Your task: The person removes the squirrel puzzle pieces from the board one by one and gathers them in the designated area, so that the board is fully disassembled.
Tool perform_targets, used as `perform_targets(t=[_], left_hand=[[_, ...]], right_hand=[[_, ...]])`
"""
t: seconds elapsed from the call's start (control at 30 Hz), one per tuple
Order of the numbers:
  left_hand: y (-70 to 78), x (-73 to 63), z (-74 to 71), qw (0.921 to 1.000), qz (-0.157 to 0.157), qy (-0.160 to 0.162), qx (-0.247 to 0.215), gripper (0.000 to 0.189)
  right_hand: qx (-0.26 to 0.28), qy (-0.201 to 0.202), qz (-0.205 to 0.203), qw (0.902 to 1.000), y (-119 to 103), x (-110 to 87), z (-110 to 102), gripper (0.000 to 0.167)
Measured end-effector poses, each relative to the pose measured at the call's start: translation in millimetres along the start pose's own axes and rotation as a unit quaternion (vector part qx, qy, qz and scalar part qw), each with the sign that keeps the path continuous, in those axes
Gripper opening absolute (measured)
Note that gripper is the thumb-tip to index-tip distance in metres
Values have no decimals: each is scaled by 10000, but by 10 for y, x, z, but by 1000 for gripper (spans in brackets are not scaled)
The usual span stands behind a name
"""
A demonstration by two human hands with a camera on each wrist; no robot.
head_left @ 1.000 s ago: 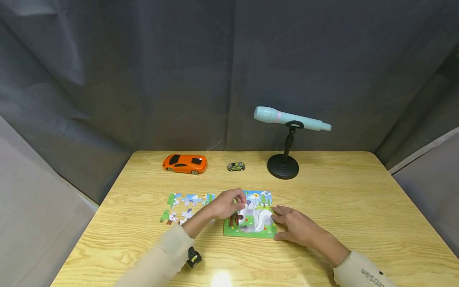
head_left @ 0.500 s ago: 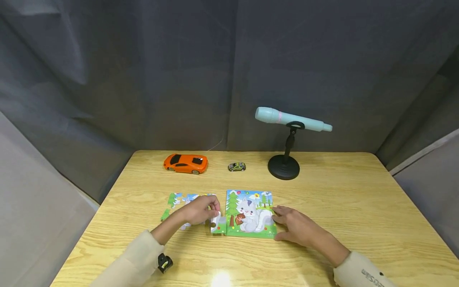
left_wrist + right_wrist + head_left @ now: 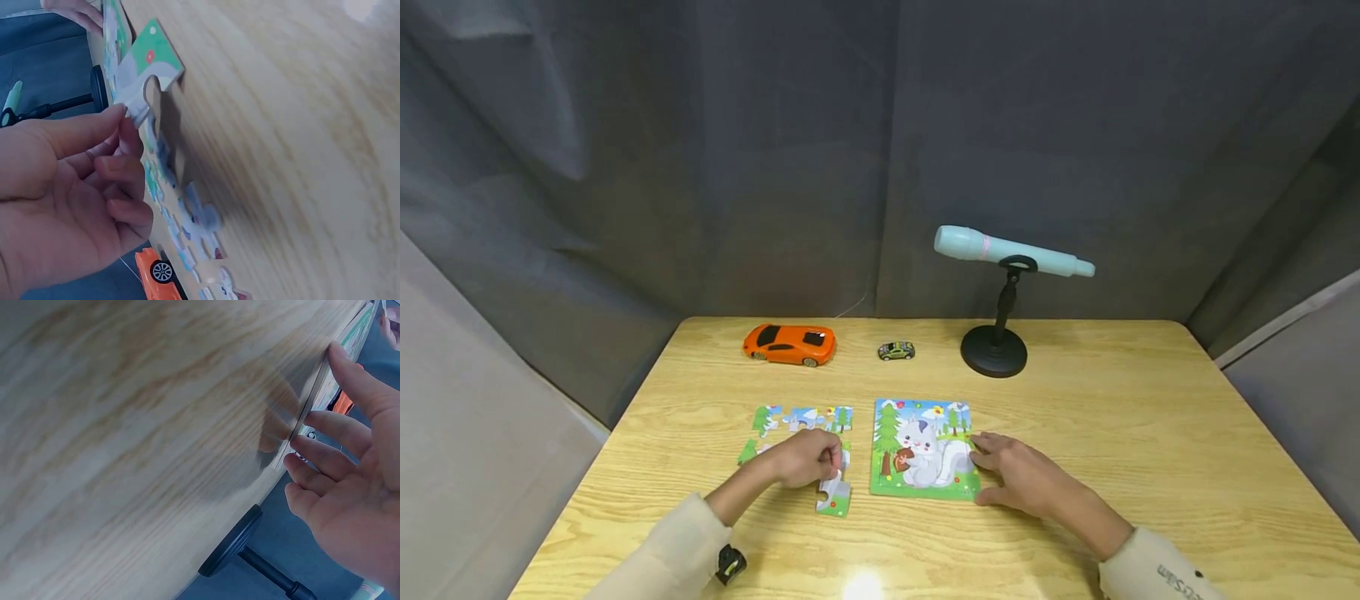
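Between thumb and fingertips my left hand (image 3: 808, 457) pinches a jigsaw piece (image 3: 833, 497) with a green edge, a red flower and a grey-white patch. In the left wrist view that piece (image 3: 150, 59) is tilted over the wood. Other loose jigsaw pieces (image 3: 805, 418) lie in rows behind and left of this hand, some hidden by it. To the right lies the square puzzle board (image 3: 887, 487), showing a squirrel with a nut among trees. My right hand (image 3: 1018, 475) rests its extended fingertips along the board's right edge; the right wrist view shows them touching its side.
At the back of the wooden table (image 3: 1112, 417) stand an orange toy car (image 3: 790, 345), a small patterned toy car (image 3: 897, 351) and a light blue microphone (image 3: 1015, 252) on a black stand (image 3: 994, 352). Dark cloth (image 3: 790, 167) hangs behind the table.
My left hand has moved left, away from the board, carrying the piece towards the loose ones. The squirrel picture on the board is now uncovered. My right hand stays at the board's edge.
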State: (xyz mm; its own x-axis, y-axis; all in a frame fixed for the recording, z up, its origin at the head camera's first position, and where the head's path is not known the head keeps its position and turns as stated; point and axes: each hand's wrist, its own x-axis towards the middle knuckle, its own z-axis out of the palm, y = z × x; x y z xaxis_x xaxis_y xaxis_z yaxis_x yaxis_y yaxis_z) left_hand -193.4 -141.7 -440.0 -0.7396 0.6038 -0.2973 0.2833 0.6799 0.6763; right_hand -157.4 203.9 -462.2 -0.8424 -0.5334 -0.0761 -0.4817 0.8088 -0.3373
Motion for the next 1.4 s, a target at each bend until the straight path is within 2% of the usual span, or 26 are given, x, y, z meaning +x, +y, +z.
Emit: perform_targets(t=[0.3, 0.47, 0.6, 0.8, 0.93, 1.03, 1.2, 1.4], left_hand=[[-30, -3, 96, 9980, -16, 554, 305, 7], [-37, 0, 124, 9941, -220, 866, 609, 8], [-6, 22, 67, 9922, -239, 1044, 645, 7], [85, 129, -79, 9930, 54, 1111, 399, 7], [129, 262, -107, 9945, 198, 1024, 94, 13], [181, 363, -73, 9965, 269, 776, -167, 19], [309, 517, 43, 9978, 320, 372, -438, 25], [427, 667, 227, 9973, 288, 85, -667, 27]], right_hand=[[-11, 3, 17, 10000, 12, 0, -20, 63], [-65, 41, -45, 10000, 15, -2, -15, 64], [-108, 56, -77, 9999, 12, -7, -16, 64], [-66, 73, -138, 9999, 14, -5, -17, 64], [-31, 77, -147, 9999, 17, 10, 5, 63], [-42, 80, -133, 9999, 21, 16, 17, 63], [-59, 63, -143, 9999, 26, 16, 15, 62], [-97, 69, -145, 9998, 27, 17, 8, 62]])
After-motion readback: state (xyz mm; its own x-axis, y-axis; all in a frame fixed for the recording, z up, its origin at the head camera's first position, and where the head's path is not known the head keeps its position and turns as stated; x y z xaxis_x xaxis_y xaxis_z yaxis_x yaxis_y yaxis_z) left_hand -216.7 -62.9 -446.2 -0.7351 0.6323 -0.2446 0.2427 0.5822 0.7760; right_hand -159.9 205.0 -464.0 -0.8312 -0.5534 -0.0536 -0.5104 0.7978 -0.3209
